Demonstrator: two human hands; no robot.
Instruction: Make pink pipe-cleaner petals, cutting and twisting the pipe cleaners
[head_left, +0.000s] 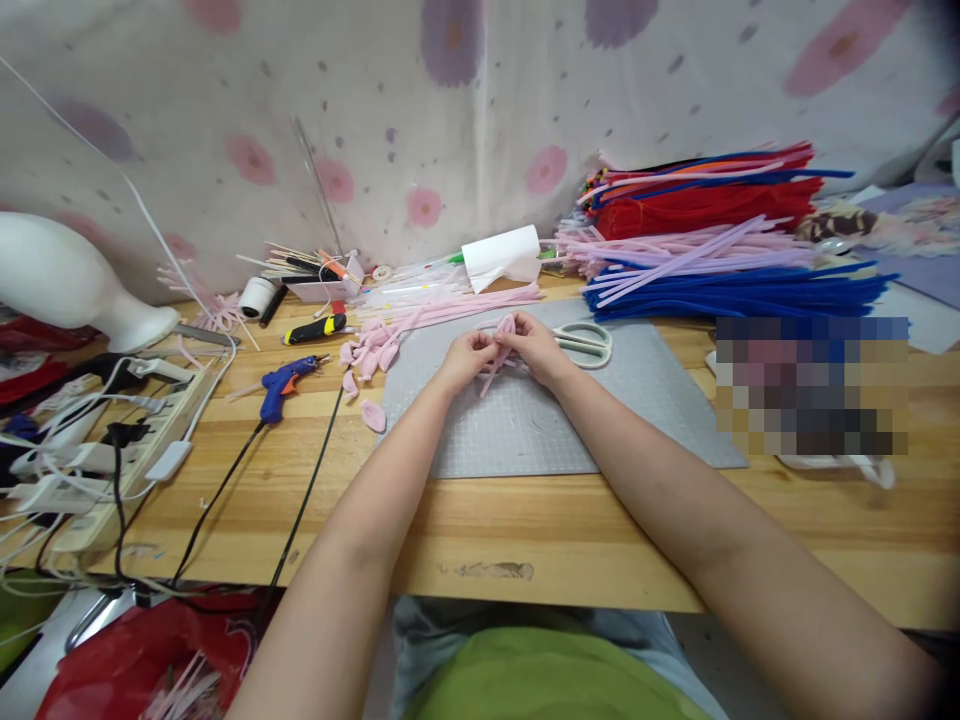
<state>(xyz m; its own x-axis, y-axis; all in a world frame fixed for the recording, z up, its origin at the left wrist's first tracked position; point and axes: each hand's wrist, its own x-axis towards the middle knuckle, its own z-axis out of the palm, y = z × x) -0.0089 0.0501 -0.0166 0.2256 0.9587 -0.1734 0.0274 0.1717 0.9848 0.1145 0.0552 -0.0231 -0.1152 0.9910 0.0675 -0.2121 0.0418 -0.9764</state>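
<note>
Over the grey cutting mat (517, 440) both hands meet around a pink pipe cleaner (491, 375) that is bent into a loop, one end hanging down. My left hand (470, 360) pinches it from the left. From the other side, my right hand (536, 348) has its fingers closed on the same piece. Scissors with pale handles (589, 345) lie just right of my right hand, their blades mostly hidden behind it. Left of the hands, several pink petal shapes (371, 350) made of pipe cleaner lie in a pile, with a single petal (373, 416) nearer me.
A blue glue gun (285, 388) and a yellow-black utility knife (315, 329) lie to the left. Beyond them are a power strip (135, 455) with tangled cords and a white foam head (67, 270). Blue pipe cleaners (735, 292) and red ones (705, 208) are stacked back right.
</note>
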